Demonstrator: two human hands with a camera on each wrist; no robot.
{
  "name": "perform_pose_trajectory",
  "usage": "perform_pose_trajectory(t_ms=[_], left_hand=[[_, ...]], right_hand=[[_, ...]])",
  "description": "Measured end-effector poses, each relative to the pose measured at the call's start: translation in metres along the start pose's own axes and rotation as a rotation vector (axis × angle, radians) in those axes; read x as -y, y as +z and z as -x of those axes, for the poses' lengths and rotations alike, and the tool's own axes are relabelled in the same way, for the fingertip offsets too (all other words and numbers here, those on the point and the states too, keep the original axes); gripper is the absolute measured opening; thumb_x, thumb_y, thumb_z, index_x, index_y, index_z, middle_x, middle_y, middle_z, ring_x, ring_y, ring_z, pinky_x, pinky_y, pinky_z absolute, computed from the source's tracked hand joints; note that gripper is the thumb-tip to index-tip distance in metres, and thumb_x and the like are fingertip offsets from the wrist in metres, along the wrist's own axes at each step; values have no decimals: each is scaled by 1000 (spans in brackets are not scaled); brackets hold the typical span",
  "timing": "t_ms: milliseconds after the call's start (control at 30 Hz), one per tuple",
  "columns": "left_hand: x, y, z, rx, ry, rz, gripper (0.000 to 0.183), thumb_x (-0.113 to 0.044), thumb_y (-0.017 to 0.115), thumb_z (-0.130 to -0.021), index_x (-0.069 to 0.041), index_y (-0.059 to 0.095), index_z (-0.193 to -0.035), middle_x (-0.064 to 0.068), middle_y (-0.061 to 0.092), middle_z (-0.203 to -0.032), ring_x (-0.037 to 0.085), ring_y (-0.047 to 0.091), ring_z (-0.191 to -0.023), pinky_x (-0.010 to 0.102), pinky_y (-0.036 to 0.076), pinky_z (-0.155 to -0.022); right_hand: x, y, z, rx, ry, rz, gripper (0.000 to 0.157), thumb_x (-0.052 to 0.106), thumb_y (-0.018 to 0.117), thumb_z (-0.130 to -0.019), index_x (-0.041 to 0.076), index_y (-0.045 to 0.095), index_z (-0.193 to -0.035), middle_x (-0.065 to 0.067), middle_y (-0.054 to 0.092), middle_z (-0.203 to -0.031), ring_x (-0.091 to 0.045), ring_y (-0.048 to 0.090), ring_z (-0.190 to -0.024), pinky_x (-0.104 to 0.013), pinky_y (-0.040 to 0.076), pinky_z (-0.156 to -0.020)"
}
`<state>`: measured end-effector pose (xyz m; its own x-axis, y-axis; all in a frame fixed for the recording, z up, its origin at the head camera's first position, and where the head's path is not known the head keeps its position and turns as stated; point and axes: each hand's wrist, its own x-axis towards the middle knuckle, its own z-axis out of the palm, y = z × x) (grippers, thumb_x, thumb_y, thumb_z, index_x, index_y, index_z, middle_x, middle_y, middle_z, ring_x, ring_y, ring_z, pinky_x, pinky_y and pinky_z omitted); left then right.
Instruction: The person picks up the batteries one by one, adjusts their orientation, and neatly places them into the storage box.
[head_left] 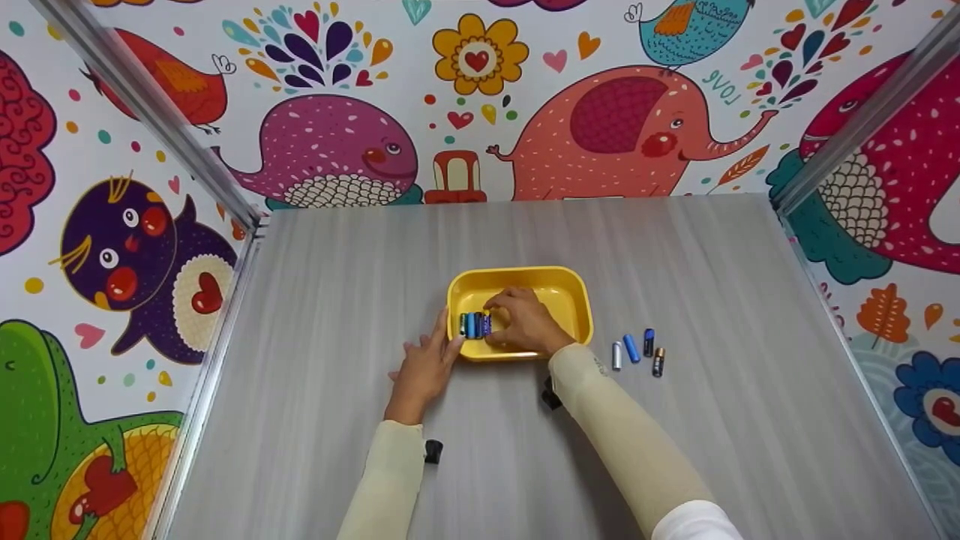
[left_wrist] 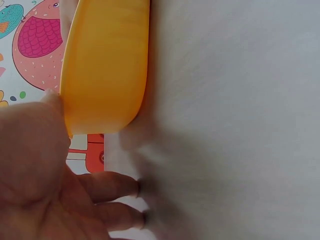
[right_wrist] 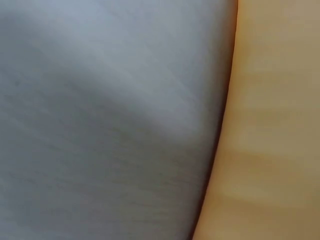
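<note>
A yellow tray (head_left: 574,281) lies on the table with a row of several batteries (head_left: 471,325) standing side by side at its left end. My right hand (head_left: 525,322) reaches into it and pinches the purple battery (head_left: 487,324) at the right end of the row, between thumb and finger at its two ends. My left hand (head_left: 424,367) rests against the tray's front left corner, with the thumb at the rim and the other fingers spread out. The left wrist view shows the tray's outer wall (left_wrist: 107,65) beside that hand; in the right wrist view the hand is hidden.
To the right of the tray lie several loose batteries: a silver one (head_left: 616,355), a blue one (head_left: 631,349), a dark one with a blue end (head_left: 649,342) and a black and copper one (head_left: 658,361). Printed walls (head_left: 337,150) with metal edge strips (head_left: 202,375) border the grey table (head_left: 337,285).
</note>
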<state>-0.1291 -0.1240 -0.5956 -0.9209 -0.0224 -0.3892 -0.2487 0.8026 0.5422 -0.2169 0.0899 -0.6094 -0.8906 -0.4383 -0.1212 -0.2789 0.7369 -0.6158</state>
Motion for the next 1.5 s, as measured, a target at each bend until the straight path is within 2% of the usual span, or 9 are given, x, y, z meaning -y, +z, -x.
perform_pose_trajectory(t_ms=[467,733,1167,1500], left_hand=[[0,1,0,-9,-1,-28,70,-72,27,-101,-48,3,-162,23,35,-162,54,24,-151,87,18,-105],[1,-1,0,-7,21,2,72,-72,30,-100,-48,3,-162,25,35,-162,57,22,-150,89,16,-103],[1,0,-1,9,3,-7,73,-75,27,-99,-48,1,-162,23,33,-164,55,21,-151,88,15,-104],[1,0,-1,5,2,-3,72,-73,29,-100,-48,2,-162,23,32,-164,55,21,-151,88,14,-105]], right_hand=[[-2,2,-2,21,5,42,51,40,88,-80,24,70,-125,1,61,-126,-25,48,-129,-43,41,-114],[-2,2,-3,21,-11,63,52,39,87,-81,23,71,-127,-2,61,-126,-29,47,-129,-46,42,-111],[-2,4,-2,23,-12,78,50,39,86,-82,24,71,-127,-1,61,-126,-26,47,-127,-45,43,-111],[0,2,-2,26,-19,71,49,37,86,-83,23,71,-127,-2,61,-128,-27,47,-127,-45,42,-112]])
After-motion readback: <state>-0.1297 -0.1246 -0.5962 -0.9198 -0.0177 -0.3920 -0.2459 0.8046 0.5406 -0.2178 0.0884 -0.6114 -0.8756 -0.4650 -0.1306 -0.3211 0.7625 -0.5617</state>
